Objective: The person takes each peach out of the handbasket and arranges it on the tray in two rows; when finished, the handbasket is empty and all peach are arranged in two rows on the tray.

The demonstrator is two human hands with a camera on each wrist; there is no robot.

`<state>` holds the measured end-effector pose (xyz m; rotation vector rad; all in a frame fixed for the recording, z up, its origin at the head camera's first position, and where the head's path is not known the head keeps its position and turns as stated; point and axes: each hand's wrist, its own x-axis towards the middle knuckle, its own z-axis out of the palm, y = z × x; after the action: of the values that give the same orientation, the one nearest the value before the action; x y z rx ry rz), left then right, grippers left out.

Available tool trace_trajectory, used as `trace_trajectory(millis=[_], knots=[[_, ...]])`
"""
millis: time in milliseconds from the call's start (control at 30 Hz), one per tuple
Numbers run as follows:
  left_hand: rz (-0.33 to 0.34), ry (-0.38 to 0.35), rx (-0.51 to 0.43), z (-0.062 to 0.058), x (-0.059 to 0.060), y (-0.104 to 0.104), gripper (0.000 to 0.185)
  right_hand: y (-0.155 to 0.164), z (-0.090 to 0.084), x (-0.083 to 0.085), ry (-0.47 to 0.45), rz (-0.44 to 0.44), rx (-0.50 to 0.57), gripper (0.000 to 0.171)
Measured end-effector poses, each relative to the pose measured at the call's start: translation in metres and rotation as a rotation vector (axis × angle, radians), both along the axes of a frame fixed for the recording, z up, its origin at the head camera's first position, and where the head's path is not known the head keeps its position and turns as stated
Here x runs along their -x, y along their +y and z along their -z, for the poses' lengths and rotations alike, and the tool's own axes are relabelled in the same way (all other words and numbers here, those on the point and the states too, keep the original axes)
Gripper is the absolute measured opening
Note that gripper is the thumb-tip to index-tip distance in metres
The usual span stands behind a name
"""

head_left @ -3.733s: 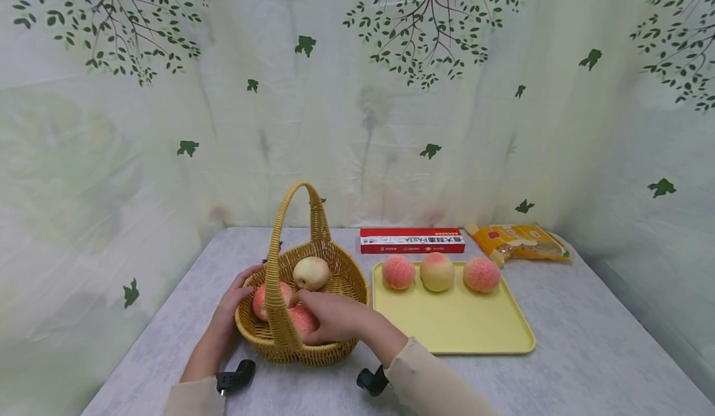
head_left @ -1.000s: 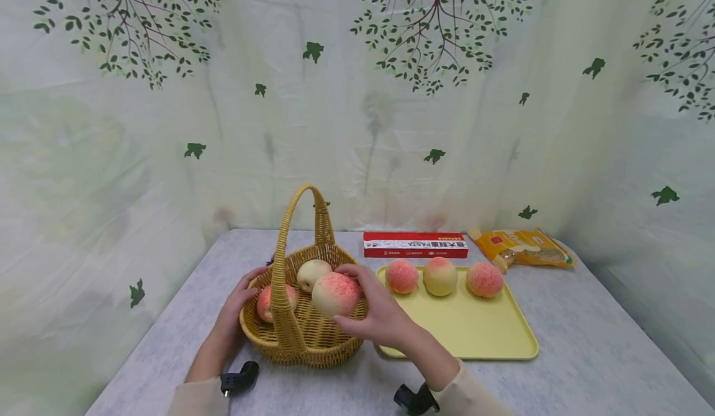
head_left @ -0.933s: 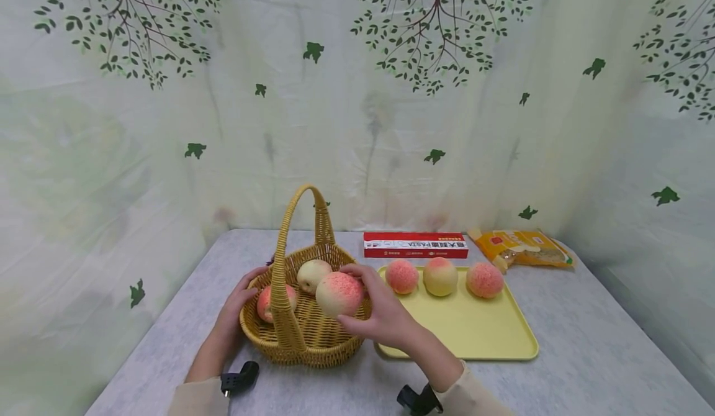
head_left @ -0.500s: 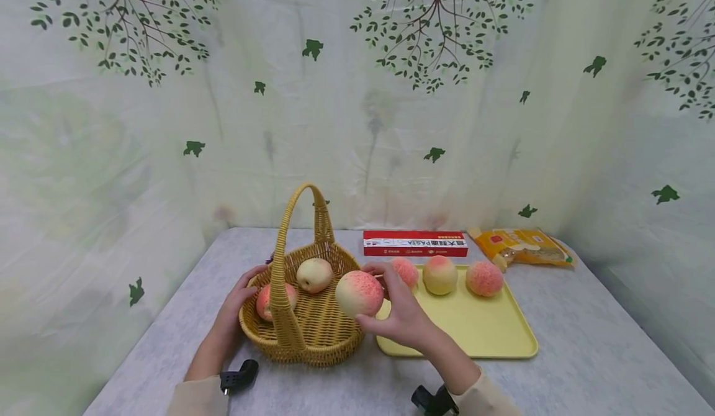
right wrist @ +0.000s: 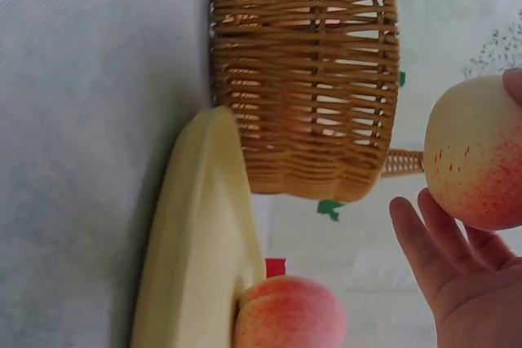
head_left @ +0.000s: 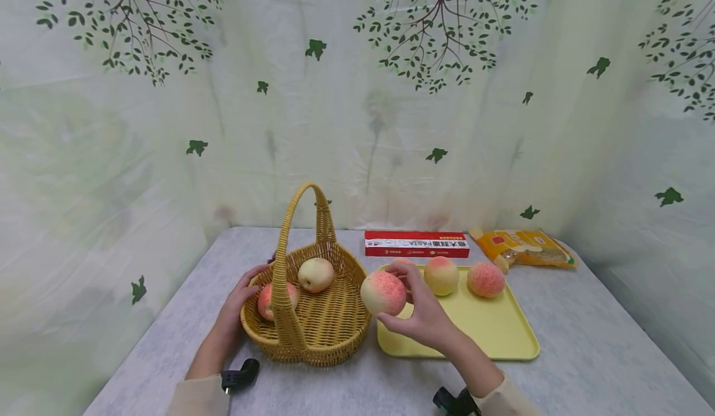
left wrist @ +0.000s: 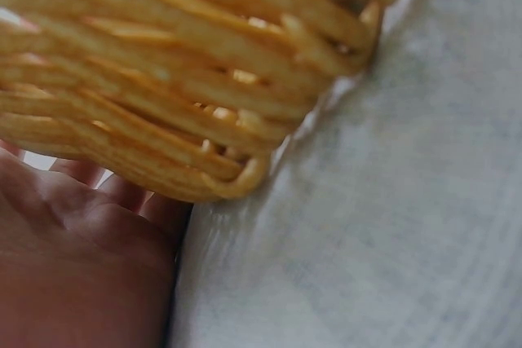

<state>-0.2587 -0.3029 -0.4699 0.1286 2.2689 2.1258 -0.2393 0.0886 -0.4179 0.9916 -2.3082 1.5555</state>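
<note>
My right hand (head_left: 424, 316) holds a pale, red-blushed peach (head_left: 383, 293) between thumb and fingers, raised at the right rim of the wicker basket (head_left: 326, 355). In the right wrist view the held peach (right wrist: 477, 152) hangs above the level of the basket and tray. My left hand (head_left: 230, 307) grips the basket's left rim; its palm (left wrist: 73, 258) lies against the weave in the left wrist view. Inside the basket sit a pale peach (head_left: 316, 275) and a redder peach (head_left: 265, 302), partly behind the arched handle (head_left: 286, 267).
Right of the basket lies a yellow tray (head_left: 463, 338). Along its back edge are a pale peach (head_left: 441, 276), a red peach (head_left: 486, 280) and another mostly hidden by my right hand. Behind stand a red pasta box (head_left: 416, 244) and an orange food bag (head_left: 525, 248).
My right hand reached into the basket, lifted a peach out and carried it right, towards the tray. My left hand has stayed on the basket's rim.
</note>
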Motion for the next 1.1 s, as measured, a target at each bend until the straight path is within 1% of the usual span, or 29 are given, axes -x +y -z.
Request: trace_trajectory(millis=[167,400,500,667,867,1100], knots=[[-0.003,-0.006,0.006,-0.001,0.0,0.0,0.048,0.008,0.01,0.002,0.015,0.026,-0.016,0.074],[0.001,-0.002,-0.004,0.001,0.001,-0.002,0.048,0.019,0.017,0.005,0.031,0.116,-0.114,0.075],[-0.001,0.0,-0.007,0.002,0.002,-0.002,0.048,0.025,0.02,0.007,0.051,0.158,-0.173,0.075],[-0.003,0.013,-0.021,0.002,0.004,-0.001,0.048,0.032,0.023,0.008,0.064,0.233,-0.311,0.072],[-0.001,0.014,-0.036,0.001,0.003,0.0,0.048,0.037,0.026,0.01,0.036,0.246,-0.409,0.069],[-0.002,0.023,-0.041,0.0,0.002,0.001,0.048,0.041,0.031,0.012,0.011,0.265,-0.462,0.069]])
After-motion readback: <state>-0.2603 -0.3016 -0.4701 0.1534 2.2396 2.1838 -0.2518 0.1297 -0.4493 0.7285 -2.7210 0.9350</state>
